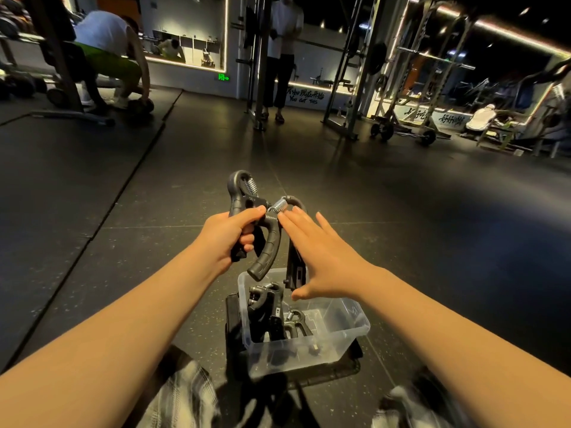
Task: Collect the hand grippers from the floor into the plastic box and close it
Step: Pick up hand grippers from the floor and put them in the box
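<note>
We see the clear plastic box (349,332) standing open on the dark gym floor (401,227), just ahead of our knees. Several stored hand grippers (264,304) lie piled in the box's left half, and a flat black piece (232,316) sticks out from under the box on its left side.

Just above the box's far left corner, our left hand (230,237) has its grip clenched round one handle of the first hand gripper (269,248). The fingers are curled and the thumb lies across the top. This gripper's spring end points up and away from the box, and its free curved handle hangs down to just over the box's far rim.

Above the box's far rim, our right hand (321,257) is spread with its grip released, fingers straight, thumb low near the rim. The second hand gripper (295,267) hangs just left of that palm. Its coil spring is up beside the left thumb and its dark handle reaches down to the box's far edge. We cannot tell whether the palm touches it, or whether the two grippers are hooked together.

Well beyond the box, one person (105,47) bends over a bench and another person (282,57) stands by a rack.
</note>
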